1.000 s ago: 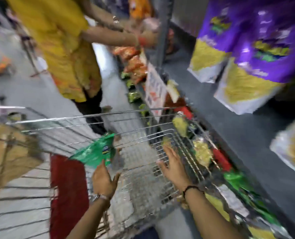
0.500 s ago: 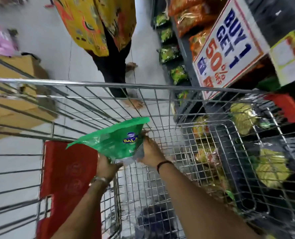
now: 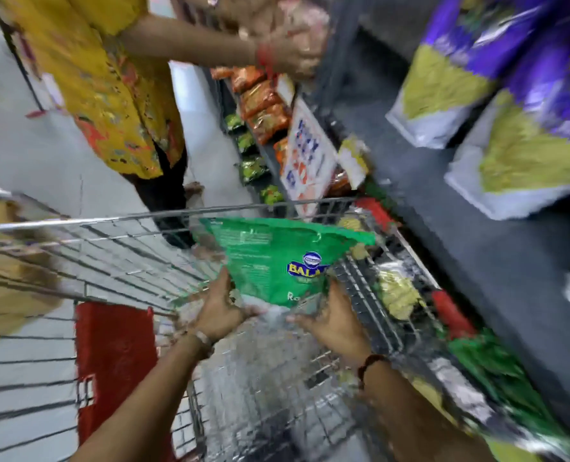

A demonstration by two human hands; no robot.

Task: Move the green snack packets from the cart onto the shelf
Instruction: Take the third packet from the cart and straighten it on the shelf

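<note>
A green snack packet (image 3: 277, 261) with a blue and yellow logo hangs above the wire cart (image 3: 117, 241), held by its clear lower end. My left hand (image 3: 218, 311) grips that end from the left and my right hand (image 3: 333, 323) grips it from the right. The grey shelf (image 3: 477, 261) runs along the right side, level with the packet and just beyond the cart's right wall. More green packets (image 3: 497, 371) lie on a lower shelf at the right. The picture is blurred by motion.
A person in a yellow patterned top (image 3: 103, 85) stands beyond the cart, handling packets at the shelf upright. Purple and white bags (image 3: 510, 105) sit on the grey shelf. A sale sign (image 3: 305, 155) hangs on the shelf edge. A red panel (image 3: 113, 361) and a cardboard box (image 3: 7, 278) are at left.
The view has swung back up toward the shelf. The green packet has risen and shifted right, and both hands now hold its lower end; a second ago only the left hand held it.
</note>
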